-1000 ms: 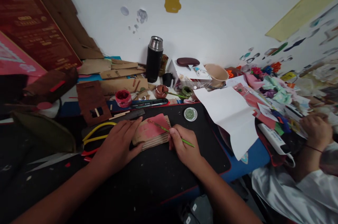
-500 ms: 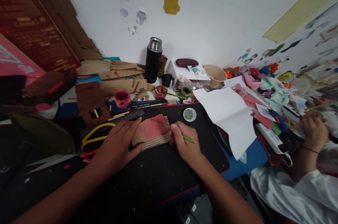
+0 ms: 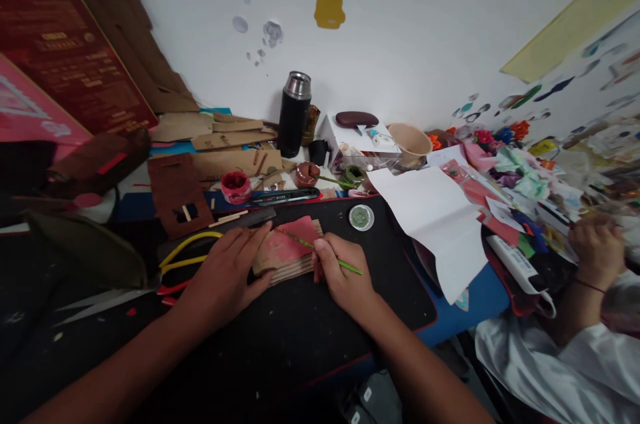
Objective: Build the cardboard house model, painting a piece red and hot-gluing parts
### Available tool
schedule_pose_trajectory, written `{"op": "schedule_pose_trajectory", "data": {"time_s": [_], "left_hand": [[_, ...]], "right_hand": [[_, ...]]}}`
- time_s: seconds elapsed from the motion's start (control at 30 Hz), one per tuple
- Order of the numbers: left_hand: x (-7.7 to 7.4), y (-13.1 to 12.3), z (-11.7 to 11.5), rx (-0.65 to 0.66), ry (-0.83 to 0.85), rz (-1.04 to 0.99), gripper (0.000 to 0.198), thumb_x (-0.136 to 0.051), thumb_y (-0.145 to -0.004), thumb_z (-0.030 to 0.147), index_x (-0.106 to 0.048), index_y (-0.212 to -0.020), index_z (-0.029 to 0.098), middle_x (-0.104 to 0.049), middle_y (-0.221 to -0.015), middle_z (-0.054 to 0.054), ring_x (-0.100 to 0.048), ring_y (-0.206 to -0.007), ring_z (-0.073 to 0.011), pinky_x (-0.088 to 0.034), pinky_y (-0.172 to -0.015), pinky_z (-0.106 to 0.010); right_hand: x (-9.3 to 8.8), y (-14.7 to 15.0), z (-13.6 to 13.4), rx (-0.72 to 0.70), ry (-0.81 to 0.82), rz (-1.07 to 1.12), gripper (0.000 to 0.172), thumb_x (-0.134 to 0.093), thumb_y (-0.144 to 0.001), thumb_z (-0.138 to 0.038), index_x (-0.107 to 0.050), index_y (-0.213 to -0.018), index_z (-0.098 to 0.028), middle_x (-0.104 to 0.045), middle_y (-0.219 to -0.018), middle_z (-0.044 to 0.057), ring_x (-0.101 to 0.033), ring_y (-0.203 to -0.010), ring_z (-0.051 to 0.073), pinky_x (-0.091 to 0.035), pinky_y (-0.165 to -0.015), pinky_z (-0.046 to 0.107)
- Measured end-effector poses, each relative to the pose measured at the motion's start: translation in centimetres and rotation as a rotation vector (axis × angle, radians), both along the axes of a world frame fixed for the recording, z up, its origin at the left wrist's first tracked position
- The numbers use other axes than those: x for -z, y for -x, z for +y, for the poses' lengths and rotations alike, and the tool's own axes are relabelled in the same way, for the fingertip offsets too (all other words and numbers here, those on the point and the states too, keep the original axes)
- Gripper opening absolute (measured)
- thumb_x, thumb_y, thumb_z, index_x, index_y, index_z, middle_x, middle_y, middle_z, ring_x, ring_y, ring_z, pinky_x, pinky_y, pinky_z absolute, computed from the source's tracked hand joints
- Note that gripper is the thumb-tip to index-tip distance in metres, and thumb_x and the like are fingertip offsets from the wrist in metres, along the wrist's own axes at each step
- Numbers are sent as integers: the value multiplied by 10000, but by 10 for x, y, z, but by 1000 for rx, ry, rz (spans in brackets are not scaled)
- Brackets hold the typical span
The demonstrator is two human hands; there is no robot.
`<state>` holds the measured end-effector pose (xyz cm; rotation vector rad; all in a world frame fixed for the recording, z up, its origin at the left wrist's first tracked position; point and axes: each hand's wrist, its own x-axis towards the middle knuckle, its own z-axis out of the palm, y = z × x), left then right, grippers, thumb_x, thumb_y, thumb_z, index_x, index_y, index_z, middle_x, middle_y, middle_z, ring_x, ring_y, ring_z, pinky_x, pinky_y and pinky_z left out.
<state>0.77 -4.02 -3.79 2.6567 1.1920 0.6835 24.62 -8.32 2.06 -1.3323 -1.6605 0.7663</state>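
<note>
Seen from my head, my left hand (image 3: 227, 271) lay flat with fingers spread, pressing down the left end of the pink-painted cardboard piece (image 3: 285, 252) on the black desk (image 3: 310, 327). My right hand (image 3: 344, 275), forearm angling in from lower right, was closed in a pinch on a thin green brush (image 3: 301, 242), whose tip rested on the pink face.

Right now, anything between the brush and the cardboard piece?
Nothing visible. The right hand holds the green brush, its tip on the pink-painted cardboard piece; the left hand rests on the piece's left edge, apart from the brush.
</note>
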Motion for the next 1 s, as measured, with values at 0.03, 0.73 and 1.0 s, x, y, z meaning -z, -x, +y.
{"op": "schedule_pose_trajectory", "data": {"time_s": [0.03, 0.73, 1.0], "left_hand": [[0, 0, 0, -2, -5, 2, 773, -657, -953, 368, -341, -1612, 117, -671, -1418, -202, -623, -1274, -381, -470, -1124, -555], [-9, 1, -1, 1, -168, 73, 799, -622, -991, 381, -265, -1645, 93, -704, -1348, -225, -656, -1206, -387, -503, -1052, -535], [-10, 2, -1, -9, -136, 89, 789, -604, -999, 409, -272, -1659, 133, -714, -1340, -204, -660, -1206, -389, -501, -1049, -538]], "right_hand": [[0, 1, -1, -9, 4, 6, 446, -452, -1128, -370, -593, -731, -225, -586, -559, -36, -582, -525, 128, -442, -631, 260], [-6, -19, -27, -19, 38, 9, 465, -432, -1139, -394, -623, -752, -221, -590, -548, -36, -582, -495, 119, -438, -581, 237], [-1, -31, -33, 92, 54, 48, 498, -440, -1136, -447, -615, -730, -217, -584, -529, -30, -567, -473, 120, -432, -552, 236]]}}
